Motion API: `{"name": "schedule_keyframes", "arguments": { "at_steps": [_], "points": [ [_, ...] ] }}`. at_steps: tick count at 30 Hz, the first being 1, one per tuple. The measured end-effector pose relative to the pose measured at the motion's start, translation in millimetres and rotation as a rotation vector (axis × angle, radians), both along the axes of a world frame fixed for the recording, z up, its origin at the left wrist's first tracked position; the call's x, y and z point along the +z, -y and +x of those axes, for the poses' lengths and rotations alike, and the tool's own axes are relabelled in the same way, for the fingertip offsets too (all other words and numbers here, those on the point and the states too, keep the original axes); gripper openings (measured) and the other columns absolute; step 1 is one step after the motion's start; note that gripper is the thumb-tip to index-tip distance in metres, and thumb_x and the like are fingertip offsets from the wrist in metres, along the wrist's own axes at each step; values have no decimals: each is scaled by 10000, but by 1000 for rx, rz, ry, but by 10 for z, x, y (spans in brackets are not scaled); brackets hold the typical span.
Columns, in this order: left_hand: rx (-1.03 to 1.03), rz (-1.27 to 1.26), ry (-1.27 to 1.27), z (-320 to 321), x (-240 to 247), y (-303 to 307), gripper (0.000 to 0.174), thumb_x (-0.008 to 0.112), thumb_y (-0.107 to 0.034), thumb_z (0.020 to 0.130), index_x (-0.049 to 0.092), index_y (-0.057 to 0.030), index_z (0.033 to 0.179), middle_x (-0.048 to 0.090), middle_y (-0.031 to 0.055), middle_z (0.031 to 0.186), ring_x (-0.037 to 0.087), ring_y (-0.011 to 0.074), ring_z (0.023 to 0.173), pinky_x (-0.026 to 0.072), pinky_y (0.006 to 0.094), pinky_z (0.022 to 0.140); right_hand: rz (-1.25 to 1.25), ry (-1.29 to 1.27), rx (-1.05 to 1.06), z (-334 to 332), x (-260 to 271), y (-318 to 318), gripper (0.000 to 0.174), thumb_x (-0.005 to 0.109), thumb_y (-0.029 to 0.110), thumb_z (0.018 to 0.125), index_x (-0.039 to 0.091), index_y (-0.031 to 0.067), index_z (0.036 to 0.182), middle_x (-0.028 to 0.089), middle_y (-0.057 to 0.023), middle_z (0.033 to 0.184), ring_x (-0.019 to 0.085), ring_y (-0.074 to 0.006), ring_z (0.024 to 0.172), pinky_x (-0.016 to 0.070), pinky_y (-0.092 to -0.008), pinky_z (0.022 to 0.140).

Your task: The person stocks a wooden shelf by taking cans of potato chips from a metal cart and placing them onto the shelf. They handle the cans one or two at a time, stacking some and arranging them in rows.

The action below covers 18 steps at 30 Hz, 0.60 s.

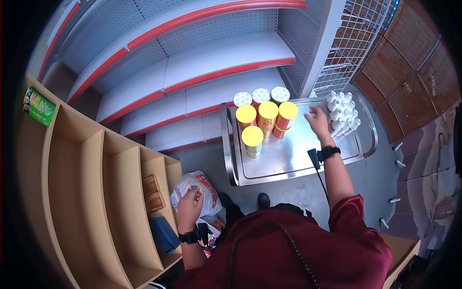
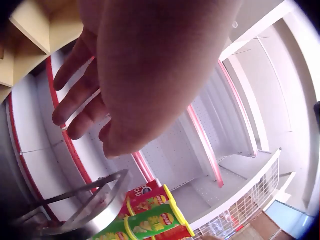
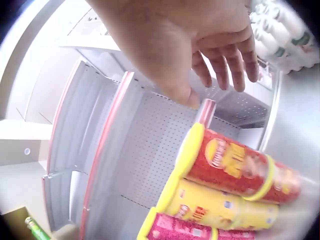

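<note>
My right hand [image 1: 317, 123] hovers over the metal cart [image 1: 301, 144], between the chip canisters and a pack of white bottles [image 1: 342, 113]. In the right wrist view its fingers [image 3: 235, 70] hang relaxed with nothing in them, close above a red chip canister [image 3: 225, 160] with a yellow lid. A yellow canister [image 3: 215, 205] and a pink one [image 3: 180, 227] stand beside it. Yellow-lidded canisters are stacked on the cart, a green one [image 2: 155, 220] among them. My left hand [image 1: 191, 204] hangs loosely curled and holds nothing, over a white plastic bag [image 1: 211, 197].
Behind the cart rise white shelves [image 1: 231, 53] with red edges. A wooden shelf unit [image 1: 72, 139] on the left bears a green box [image 1: 39, 108] and a dark blue box [image 1: 164, 234]. Three canisters with white lids [image 1: 261, 94] stand at the cart's back edge, near a wire grid [image 1: 358, 41].
</note>
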<state>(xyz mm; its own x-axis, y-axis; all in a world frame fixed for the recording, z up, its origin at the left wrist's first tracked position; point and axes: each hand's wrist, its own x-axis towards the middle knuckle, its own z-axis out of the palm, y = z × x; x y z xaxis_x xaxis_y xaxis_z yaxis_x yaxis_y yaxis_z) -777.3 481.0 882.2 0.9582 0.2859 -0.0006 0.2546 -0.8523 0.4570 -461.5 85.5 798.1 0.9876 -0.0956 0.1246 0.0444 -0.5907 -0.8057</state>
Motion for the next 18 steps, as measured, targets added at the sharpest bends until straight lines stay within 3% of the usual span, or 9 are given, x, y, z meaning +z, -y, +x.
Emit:
{"name": "schedule_keyframes", "arguments": {
  "at_steps": [2,4,6,10,12,18],
  "points": [
    [49,-3,-21,-139,-78,36,233,638,-194,791,630,-58,981,647,136,829,641,271,738,499,360,655,83,96,64,331,331,-243,575,708,257,707,518,-8,1180,575,-206,1138,597,-294,998,469,-345,854],
    [64,62,-9,-211,-85,103,232,643,-187,788,632,-54,978,650,136,823,645,261,739,503,358,651,-48,108,234,756,403,-440,648,735,209,695,468,-1,1246,539,-189,1211,526,-278,1119,426,-334,921],
    [69,54,-44,-244,-13,174,226,648,-177,785,633,-52,972,653,136,826,649,260,742,502,359,657,-154,49,436,980,516,-650,734,757,180,631,443,11,1273,528,-189,1227,508,-291,1140,409,-329,944],
    [110,42,-45,-249,27,220,223,649,-170,786,634,-52,974,656,137,834,654,258,746,502,358,661,-303,-160,558,1133,608,-904,732,761,162,570,489,13,1233,545,-191,1201,529,-300,1109,425,-324,929],
    [156,39,-64,-232,61,245,222,647,-164,790,634,-51,980,656,137,834,653,257,742,501,354,662,-379,-225,620,1184,560,-940,726,789,208,494,564,14,1156,596,-215,1095,574,-315,1037,462,-329,888],
    [149,70,-39,-251,145,271,231,647,-162,788,632,-45,986,651,133,811,644,252,731,499,352,664,-345,-159,480,1222,831,-694,617,719,226,577,580,15,1139,617,-186,1065,600,-312,986,465,-339,880]
  ]
}}
